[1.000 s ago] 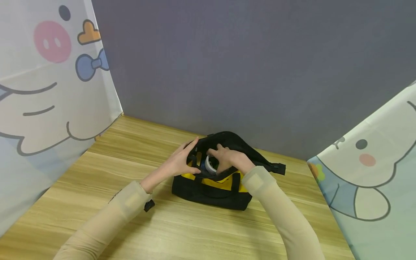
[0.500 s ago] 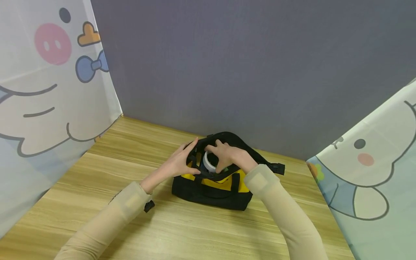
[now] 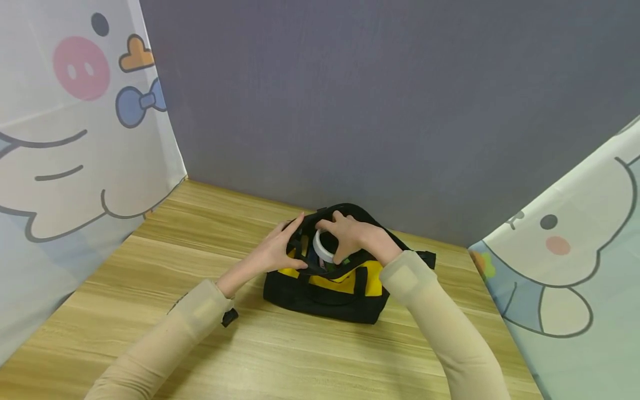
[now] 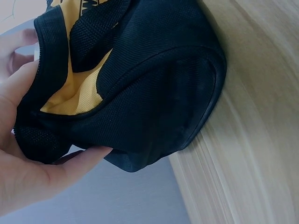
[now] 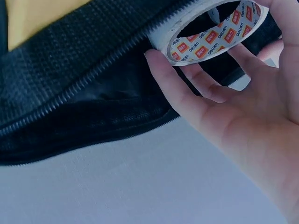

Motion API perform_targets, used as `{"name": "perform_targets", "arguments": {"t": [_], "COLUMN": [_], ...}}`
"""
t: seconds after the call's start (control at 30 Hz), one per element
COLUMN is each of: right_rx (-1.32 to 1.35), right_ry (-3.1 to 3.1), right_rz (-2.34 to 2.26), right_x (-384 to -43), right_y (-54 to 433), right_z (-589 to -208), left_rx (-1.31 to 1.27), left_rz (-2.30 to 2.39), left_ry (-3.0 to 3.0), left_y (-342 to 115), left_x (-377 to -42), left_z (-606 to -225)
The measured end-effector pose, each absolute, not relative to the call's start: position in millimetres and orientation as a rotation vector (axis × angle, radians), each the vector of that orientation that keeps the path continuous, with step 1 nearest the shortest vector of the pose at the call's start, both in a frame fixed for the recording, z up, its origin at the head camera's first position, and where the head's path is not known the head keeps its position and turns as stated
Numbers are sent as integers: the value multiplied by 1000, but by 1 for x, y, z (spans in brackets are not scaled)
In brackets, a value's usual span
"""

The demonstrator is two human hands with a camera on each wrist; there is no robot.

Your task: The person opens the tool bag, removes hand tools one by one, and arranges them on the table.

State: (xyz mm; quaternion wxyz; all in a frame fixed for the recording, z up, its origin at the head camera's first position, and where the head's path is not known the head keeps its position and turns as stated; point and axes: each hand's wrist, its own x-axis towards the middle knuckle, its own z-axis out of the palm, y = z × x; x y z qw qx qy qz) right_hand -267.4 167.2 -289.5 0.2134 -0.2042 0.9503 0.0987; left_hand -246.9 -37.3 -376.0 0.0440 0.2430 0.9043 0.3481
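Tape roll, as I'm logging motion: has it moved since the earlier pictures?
Yes: in the head view, the tape has shifted slightly upward relative to the table.

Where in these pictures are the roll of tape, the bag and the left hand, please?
Roll of tape (image 5: 222,35): right wrist view, on its printed inner wall.
Bag (image 3: 337,285): head view, on its yellow front.
Left hand (image 3: 274,251): head view, on its middle.

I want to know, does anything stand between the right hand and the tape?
Nothing visible does. The right hand holds the tape directly at the open mouth of the bag; the zip runs close by, not between.
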Motion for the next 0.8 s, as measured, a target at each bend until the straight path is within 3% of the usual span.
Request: {"name": "perform_targets", "arguments": {"t": [0.8], "right_rx": [-556], "right_ry": [2651], "right_rz": [231], "right_x": [-254], "right_y": [178], "right_z": [-256], "left_rx": [783], "left_rz": [1094], "left_ry": [2752], "left_y": [-35], "left_x": [-252], "left_z": [-380]}}
